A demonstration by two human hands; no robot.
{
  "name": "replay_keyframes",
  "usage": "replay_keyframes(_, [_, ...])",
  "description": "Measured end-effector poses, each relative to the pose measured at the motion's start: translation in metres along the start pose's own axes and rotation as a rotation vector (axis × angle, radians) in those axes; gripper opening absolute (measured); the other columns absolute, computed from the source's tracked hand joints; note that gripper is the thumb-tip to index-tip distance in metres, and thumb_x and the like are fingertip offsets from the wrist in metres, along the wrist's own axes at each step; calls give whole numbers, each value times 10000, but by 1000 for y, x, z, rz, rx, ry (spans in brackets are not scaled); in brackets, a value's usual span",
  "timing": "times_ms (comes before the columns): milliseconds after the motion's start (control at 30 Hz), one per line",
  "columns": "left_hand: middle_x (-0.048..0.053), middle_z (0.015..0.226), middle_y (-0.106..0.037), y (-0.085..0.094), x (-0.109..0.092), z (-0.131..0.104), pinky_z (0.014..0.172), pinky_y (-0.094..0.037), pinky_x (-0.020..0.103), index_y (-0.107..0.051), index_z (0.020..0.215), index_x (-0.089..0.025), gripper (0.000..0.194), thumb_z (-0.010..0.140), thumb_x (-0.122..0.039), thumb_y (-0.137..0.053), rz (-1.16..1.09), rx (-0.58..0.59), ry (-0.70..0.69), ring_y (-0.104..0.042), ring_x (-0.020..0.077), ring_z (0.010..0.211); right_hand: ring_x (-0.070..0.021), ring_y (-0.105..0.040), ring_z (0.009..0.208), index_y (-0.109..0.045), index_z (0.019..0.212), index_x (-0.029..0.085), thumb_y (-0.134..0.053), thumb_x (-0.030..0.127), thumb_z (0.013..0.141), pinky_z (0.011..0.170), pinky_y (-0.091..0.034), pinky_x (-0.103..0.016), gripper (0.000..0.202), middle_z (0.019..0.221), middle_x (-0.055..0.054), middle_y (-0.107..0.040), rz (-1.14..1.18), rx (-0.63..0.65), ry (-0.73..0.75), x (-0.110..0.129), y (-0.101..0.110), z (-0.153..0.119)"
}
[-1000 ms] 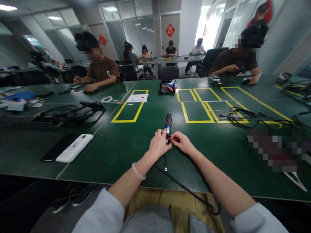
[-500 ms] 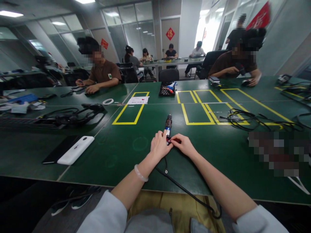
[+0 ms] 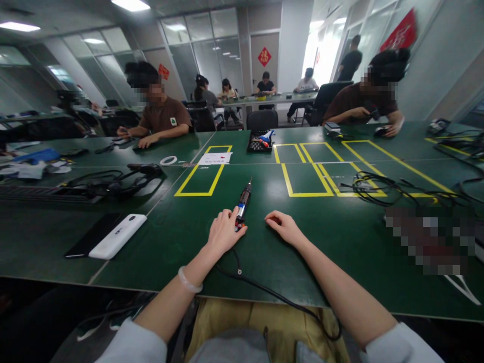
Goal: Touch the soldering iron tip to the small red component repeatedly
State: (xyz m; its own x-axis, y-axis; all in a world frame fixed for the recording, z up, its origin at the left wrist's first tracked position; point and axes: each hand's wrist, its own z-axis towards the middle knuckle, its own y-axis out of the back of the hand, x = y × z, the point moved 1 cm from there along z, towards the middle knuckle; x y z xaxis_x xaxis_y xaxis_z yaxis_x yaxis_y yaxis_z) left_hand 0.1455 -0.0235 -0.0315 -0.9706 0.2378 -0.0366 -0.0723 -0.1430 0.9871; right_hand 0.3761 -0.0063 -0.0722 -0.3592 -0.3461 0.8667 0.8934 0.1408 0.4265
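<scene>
In the head view, a slim electric screwdriver (image 3: 244, 199) with a dark body lies on the green table, its thin tip pointing away from me. Silver, blue and red parts show at its rear end. My left hand (image 3: 224, 231) is closed around that rear end, its fingers hiding part of it. A black cord (image 3: 264, 286) runs from under the hand, over the table edge and down by my lap. To the right, apart from the screwdriver, my right hand (image 3: 284, 228) rests on the table with its fingertips together. Whatever they may pinch is hidden.
A white phone-like case (image 3: 118, 236) lies left beside a black flat object (image 3: 93, 234). Black cables (image 3: 378, 184) lie on the right. Yellow tape outlines (image 3: 308, 194), a white card (image 3: 215, 158) and a black tray (image 3: 259, 141) are further back. Two co-workers sit across.
My left hand has moved left with the screwdriver, which now leans with its tip to the right. My right hand, earlier at the rear end, is now apart from it.
</scene>
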Motion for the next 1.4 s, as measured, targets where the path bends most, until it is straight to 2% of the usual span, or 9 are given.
replay_keyframes(467, [173, 1282, -484, 16, 184, -36, 973, -335, 456, -358, 1435, -185, 726, 859, -623, -294, 238, 101, 327, -472, 359, 1135, -150, -568, 697, -659, 870, 179, -541, 309, 868, 650, -420, -259, 175, 786, -17, -654, -27, 36, -11, -1, -2, 1])
replay_keyframes(600, [183, 1312, -483, 19, 221, -45, 1026, -259, 501, -365, 1426, -185, 734, 849, -635, -309, 256, 122, 384, -439, 377, 1185, -149, -565, 689, -659, 864, 179, -538, 309, 868, 642, -417, -254, 177, 779, -16, -654, -28, 38, -9, 0, -2, 0])
replay_keyframes(733, [136, 1318, -510, 24, 245, -51, 1039, -234, 512, -399, 1383, -234, 645, 852, -598, -366, 291, 116, 444, -445, 357, 1192, -152, -572, 699, -659, 859, 179, -535, 297, 868, 648, -416, -255, 172, 784, -18, -657, -32, 48, -4, -1, -2, 0])
replay_keyframes(900, [95, 1282, -536, 26, 247, -58, 1013, -292, 484, -409, 1350, -232, 582, 862, -549, -380, 382, 49, 414, -492, 324, 1135, -149, -572, 695, -664, 860, 178, -542, 294, 866, 654, -419, -254, 168, 772, -14, -656, -16, 48, -2, -1, -1, 1])
replay_keyframes(1033, [132, 1212, -550, 29, 226, -65, 848, -421, 380, -501, 1219, -185, 497, 864, -500, -353, 364, -24, 373, -541, 304, 1030, -144, -559, 675, -663, 853, 178, -539, 289, 867, 637, -409, -250, 167, 761, -11, -652, -25, 52, -1, 2, 0, 1])
replay_keyframes(1133, [192, 1115, -578, 36, 211, -67, 734, -438, 392, -588, 1043, -138, 490, 889, -472, -264, 333, -28, 385, -583, 322, 901, -144, -558, 667, -661, 852, 181, -539, 285, 867, 632, -406, -250, 161, 747, -8, -646, -24, 57, -3, 3, 0, 1])
replay_keyframes(1233, [185, 970, -627, 44, 199, -63, 697, -442, 409, -598, 1011, -126, 527, 900, -473, -217, 314, -56, 469, -609, 333, 821, -150, -571, 691, -662, 855, 181, -541, 285, 867, 649, -416, -256, 159, 767, -14, -655, -11, 62, -6, 3, -1, 1])
replay_keyframes(1333, [127, 932, -662, 46, 177, -48, 738, -463, 389, -583, 1052, -166, 477, 891, -501, -283, 77, -86, 503, -632, 297, 838, -152, -575, 699, -662, 855, 179, -548, 290, 863, 655, -421, -258, 159, 779, -18, -658, 8, 65, -14, 4, -1, 2])
replay_keyframes(1400, [81, 950, -675, 42, 152, -34, 803, -474, 352, -576, 1043, -190, 431, 876, -520, -355, -248, -84, 416, -639, 244, 882, -152, -576, 696, -660, 851, 179, -551, 295, 862, 654, -424, -257, 160, 781, -19, -661, 22, 71, -23, 6, 0, 2])
